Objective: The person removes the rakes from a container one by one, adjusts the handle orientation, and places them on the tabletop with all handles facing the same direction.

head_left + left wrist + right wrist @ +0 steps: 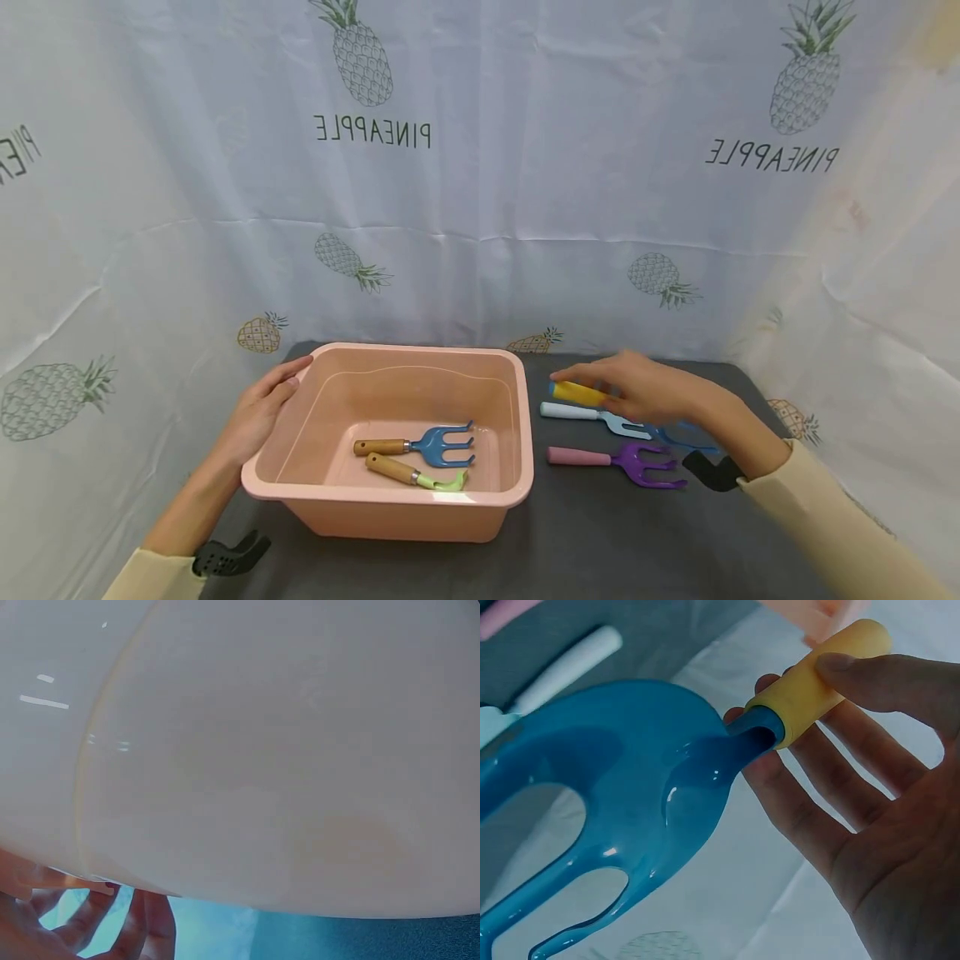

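Note:
My right hand [648, 387] pinches the yellow handle [817, 675] of a hand rake with a blue head [652, 772]. The thumb lies on one side of the handle and the fingers on the other. In the head view the forearm and hand partly hide the blue tines. A pink plastic tub [405, 495] stands at the middle left, and my left hand [258, 415] grips its left rim, with fingertips outside it in the left wrist view. Inside the tub lie a blue rake [435, 446] with a wooden handle and a light green tool [442, 482] with a wooden handle.
Right of the tub, a light blue rake [570, 411] with a pale handle lies on the dark table [600, 542]. Nearer the front is a purple rake [637, 462] with a pink handle. A white pineapple-print curtain [480, 183] rises behind the table and along both sides.

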Demonstrator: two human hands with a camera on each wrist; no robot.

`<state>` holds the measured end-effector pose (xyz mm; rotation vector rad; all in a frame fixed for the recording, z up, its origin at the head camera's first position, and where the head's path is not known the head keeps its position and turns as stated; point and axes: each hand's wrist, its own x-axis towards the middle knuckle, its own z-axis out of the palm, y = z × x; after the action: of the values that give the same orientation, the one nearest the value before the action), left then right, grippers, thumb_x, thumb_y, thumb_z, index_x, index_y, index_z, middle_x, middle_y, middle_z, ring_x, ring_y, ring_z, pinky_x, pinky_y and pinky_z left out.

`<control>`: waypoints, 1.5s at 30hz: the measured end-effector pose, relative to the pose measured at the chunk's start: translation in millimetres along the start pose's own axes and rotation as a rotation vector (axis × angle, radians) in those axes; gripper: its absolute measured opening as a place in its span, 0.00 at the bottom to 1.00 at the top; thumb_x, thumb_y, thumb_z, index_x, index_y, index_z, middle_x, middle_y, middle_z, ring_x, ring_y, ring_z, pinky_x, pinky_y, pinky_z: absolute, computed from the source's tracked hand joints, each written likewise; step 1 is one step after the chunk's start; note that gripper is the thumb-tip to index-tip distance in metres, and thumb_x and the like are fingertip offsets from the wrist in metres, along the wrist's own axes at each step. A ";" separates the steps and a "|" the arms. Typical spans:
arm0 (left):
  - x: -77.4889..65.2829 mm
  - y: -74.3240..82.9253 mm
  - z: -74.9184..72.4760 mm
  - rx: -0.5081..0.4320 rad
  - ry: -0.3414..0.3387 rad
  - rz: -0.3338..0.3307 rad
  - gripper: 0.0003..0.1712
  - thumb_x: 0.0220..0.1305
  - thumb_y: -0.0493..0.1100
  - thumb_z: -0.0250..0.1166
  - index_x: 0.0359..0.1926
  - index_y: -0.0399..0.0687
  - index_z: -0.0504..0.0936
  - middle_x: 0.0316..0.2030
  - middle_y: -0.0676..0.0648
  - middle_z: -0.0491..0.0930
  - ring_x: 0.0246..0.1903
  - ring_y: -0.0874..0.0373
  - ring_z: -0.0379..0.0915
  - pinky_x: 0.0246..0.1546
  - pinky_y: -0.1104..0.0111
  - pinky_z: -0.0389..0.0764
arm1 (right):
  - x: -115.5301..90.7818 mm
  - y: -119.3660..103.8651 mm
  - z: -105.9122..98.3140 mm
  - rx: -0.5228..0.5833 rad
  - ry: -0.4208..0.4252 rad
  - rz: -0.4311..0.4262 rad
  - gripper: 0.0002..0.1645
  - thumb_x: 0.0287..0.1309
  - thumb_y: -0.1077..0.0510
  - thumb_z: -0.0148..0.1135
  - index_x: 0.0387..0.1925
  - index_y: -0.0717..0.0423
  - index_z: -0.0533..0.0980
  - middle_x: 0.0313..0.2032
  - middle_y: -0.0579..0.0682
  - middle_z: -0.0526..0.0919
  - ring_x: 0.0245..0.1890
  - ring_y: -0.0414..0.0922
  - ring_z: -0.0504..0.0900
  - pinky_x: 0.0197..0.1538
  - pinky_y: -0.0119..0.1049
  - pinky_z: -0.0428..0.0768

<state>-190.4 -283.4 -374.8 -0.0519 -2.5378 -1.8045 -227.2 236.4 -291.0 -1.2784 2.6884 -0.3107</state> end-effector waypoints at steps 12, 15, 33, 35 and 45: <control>0.6 -2.0 -1.2 0.003 -0.015 -0.012 0.34 0.84 0.57 0.42 0.82 0.52 0.55 0.77 0.37 0.59 0.52 0.82 0.70 0.47 0.80 0.79 | -32.9 18.7 50.2 0.103 0.036 -0.020 0.43 0.59 0.75 0.60 0.71 0.39 0.72 0.58 0.46 0.85 0.42 0.35 0.79 0.39 0.31 0.79; 0.4 -1.9 -1.0 -0.002 -0.015 -0.011 0.34 0.84 0.57 0.43 0.82 0.52 0.56 0.77 0.37 0.59 0.52 0.82 0.71 0.47 0.79 0.80 | -38.1 20.4 65.4 0.147 0.033 -0.020 0.45 0.56 0.76 0.59 0.71 0.39 0.73 0.57 0.44 0.85 0.42 0.35 0.79 0.39 0.31 0.79; 0.9 -0.6 -1.1 0.006 -0.012 0.003 0.34 0.84 0.57 0.42 0.82 0.49 0.56 0.77 0.35 0.59 0.52 0.83 0.70 0.47 0.80 0.79 | -51.6 21.3 138.7 0.011 0.098 -0.137 0.45 0.52 0.73 0.67 0.70 0.41 0.74 0.58 0.42 0.83 0.49 0.37 0.81 0.46 0.36 0.83; 0.8 -0.4 -1.2 0.010 -0.009 0.004 0.34 0.84 0.57 0.42 0.82 0.49 0.56 0.77 0.35 0.59 0.52 0.84 0.70 0.47 0.80 0.79 | -51.4 20.3 142.0 0.013 0.103 -0.146 0.44 0.52 0.73 0.68 0.69 0.41 0.75 0.55 0.41 0.83 0.45 0.35 0.78 0.43 0.32 0.81; -0.8 -0.3 -1.5 0.034 -0.001 0.017 0.34 0.84 0.57 0.43 0.81 0.48 0.57 0.76 0.35 0.60 0.51 0.84 0.70 0.47 0.81 0.78 | -50.3 18.3 152.9 0.057 0.043 -0.139 0.42 0.55 0.72 0.68 0.68 0.37 0.76 0.46 0.36 0.80 0.39 0.29 0.70 0.39 0.26 0.73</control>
<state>-189.7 -284.9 -374.7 -0.0740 -2.5597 -1.7552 -175.6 268.1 -441.2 -1.4613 2.6098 -0.4333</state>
